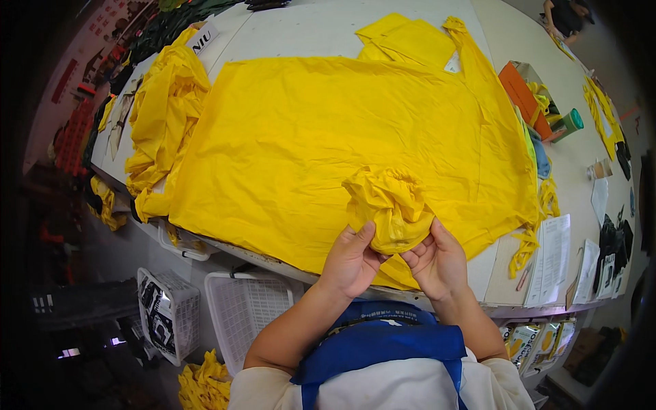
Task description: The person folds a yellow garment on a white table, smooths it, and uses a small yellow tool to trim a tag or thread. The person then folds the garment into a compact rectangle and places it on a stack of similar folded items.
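Note:
My left hand and my right hand are closed on the two near sides of a bunch of gathered yellow fabric. Its far edge is puckered, and its near end is pulled smoother between my thumbs. Beneath it a large yellow garment piece lies spread over the table, slightly wrinkled. Whether the bunch is joined to that piece I cannot tell. A narrow yellow strip of fabric runs along the garment's far right side.
Crumpled yellow fabric heaps at left; folded yellow pieces lie at the far edge. On the right stand an orange box, a green cylindrical container and paper sheets. White baskets sit below the table's near edge.

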`<control>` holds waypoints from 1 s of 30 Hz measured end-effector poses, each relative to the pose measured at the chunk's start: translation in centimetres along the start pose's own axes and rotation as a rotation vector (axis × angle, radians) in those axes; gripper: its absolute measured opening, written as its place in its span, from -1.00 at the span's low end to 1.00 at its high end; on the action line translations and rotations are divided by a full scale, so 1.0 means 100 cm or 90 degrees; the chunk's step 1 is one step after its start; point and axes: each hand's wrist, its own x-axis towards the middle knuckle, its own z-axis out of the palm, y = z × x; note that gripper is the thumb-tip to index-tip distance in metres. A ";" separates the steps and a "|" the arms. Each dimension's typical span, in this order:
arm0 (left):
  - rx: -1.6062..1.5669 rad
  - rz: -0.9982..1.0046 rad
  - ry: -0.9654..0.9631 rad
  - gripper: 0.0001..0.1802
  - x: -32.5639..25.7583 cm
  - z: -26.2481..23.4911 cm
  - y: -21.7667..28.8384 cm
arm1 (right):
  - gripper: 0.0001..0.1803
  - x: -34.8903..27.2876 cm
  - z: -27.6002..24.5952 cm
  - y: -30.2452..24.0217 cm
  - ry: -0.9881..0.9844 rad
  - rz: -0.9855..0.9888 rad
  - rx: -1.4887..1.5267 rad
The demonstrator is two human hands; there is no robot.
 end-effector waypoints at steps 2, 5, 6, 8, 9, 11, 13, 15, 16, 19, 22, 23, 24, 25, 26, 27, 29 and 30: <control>-0.025 -0.011 0.013 -0.45 0.000 0.010 0.002 | -0.55 0.002 -0.007 0.004 -0.077 0.000 0.068; -0.252 -0.062 -0.004 -0.39 -0.004 0.012 0.006 | -0.45 0.000 0.003 -0.007 -0.053 0.025 0.019; -0.216 -0.073 -0.007 -0.42 -0.004 0.010 0.007 | -0.42 -0.001 0.007 -0.012 -0.022 0.038 -0.024; -0.146 -0.095 -0.011 -0.48 -0.003 0.002 0.006 | -0.36 0.000 -0.009 -0.014 -0.037 0.065 -0.182; -0.022 -0.071 0.000 -0.47 -0.003 0.000 0.005 | -0.32 0.000 -0.012 -0.014 -0.043 0.079 -0.261; 0.224 -0.021 0.024 -0.43 -0.003 -0.003 0.004 | -0.53 -0.004 -0.013 -0.016 -0.019 0.054 -0.364; 0.365 0.041 0.098 -0.54 -0.009 -0.005 0.002 | -0.67 0.000 -0.018 -0.016 0.019 0.028 -0.533; 0.472 0.106 0.140 -0.63 -0.020 -0.014 -0.001 | -0.72 0.009 -0.029 -0.008 0.099 -0.161 -0.805; 0.488 0.158 0.177 -0.69 -0.025 -0.014 -0.004 | -0.71 0.009 -0.029 -0.002 0.130 -0.235 -0.882; 0.823 0.306 0.293 -0.69 -0.033 -0.029 0.003 | -0.71 0.007 -0.039 0.017 0.070 -0.374 -0.943; 1.012 0.547 0.293 -0.75 -0.017 -0.069 0.041 | -0.60 -0.009 -0.012 0.041 -0.226 -0.377 -0.978; 0.931 0.430 0.333 -0.73 -0.014 -0.098 0.058 | -0.49 -0.010 -0.002 0.047 -0.329 -0.281 -0.982; 0.841 0.316 0.364 -0.70 -0.013 -0.120 0.078 | -0.23 -0.002 -0.026 0.053 -0.249 -0.195 -1.021; 0.703 0.151 0.352 -0.65 -0.016 -0.124 0.100 | -0.20 0.005 -0.055 0.058 -0.168 -0.209 -1.171; 0.561 -0.011 0.332 -0.60 -0.018 -0.128 0.122 | -0.17 0.009 -0.087 0.063 -0.076 -0.219 -1.317; 0.505 -0.052 0.302 -0.61 -0.020 -0.142 0.141 | -0.13 0.010 -0.116 0.068 0.021 -0.227 -1.456; 0.386 -0.132 0.245 -0.63 -0.019 -0.192 0.176 | -0.06 0.007 -0.140 0.068 -0.005 -0.134 -1.530; 0.508 -0.143 0.298 -0.66 -0.018 -0.221 0.195 | -0.07 0.003 -0.136 0.068 -0.033 -0.114 -1.569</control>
